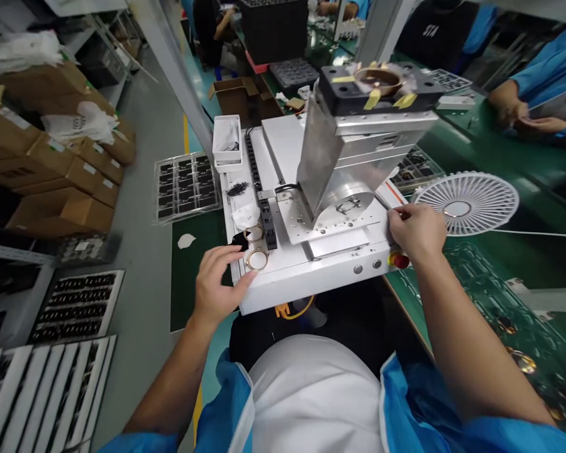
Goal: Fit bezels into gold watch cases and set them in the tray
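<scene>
Leftmost, the left hand (216,283) rests palm down on the front left corner of the white machine base (306,267), fingers loosely spread and slightly curled. Its fingertips touch a small black part (239,240), and the index finger lies just beside a gold ring (257,259); whether the hand actually pinches anything, I cannot tell. A 2nd ring (253,233) sits just beyond the fingertips, next to a black strip of sockets (264,207) running away from the hand. Between both hands stands the tilted metal fixture (332,163), topped by a black block holding a copper-coloured ring (378,80). Right of it, the right hand (417,231) sits at the base's right edge, fingers curled inward and close together, gripping that edge; a red button (399,259) shows just under the hand. Beyond this hand, a white fan grille (466,202) lies on the green table (538,251).
</scene>
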A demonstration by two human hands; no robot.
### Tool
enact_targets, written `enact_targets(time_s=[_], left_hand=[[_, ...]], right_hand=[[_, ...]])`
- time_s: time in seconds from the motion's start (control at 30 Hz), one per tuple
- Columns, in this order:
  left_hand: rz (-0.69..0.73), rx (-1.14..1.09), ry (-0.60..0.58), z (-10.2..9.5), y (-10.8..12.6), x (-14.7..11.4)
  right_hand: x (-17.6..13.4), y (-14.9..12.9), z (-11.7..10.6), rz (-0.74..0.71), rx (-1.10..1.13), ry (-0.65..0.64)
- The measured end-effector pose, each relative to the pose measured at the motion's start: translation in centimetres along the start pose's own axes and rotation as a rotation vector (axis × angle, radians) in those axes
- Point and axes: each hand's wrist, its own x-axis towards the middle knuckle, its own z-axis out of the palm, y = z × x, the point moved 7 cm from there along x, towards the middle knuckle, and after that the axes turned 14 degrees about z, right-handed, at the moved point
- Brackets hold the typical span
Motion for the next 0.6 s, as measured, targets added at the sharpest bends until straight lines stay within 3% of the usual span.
enact_targets(time_s=[0.13, 0.27, 0.4, 0.5, 0.6], left_hand=[[-0.1, 0.102, -0.154, 1.5, 1.6, 0.7], [-0.128, 0.147, -0.161, 2.4, 1.9, 0.4], [-0.108, 0.166, -0.144, 3.0, 2.4, 0.1], [-0.103, 0.151, -0.15, 3.0, 2.1, 0.0], [-0.039, 0.081, -0.205, 2.9, 1.3, -0.1]], right_hand=[[-0.6, 0.7, -0.8, -0.022, -0.029, 0.046], [0.1, 1.0, -0.6, -0.12, -0.011, 0.032], [0.3, 0.9, -0.7, -0.166, -0.082, 0.098], [-1.1, 1.6, -3.4, -0.171, -0.002, 0.236], [-4.9, 3.2, -8.1, -0.211, 0.403, 0.416]])
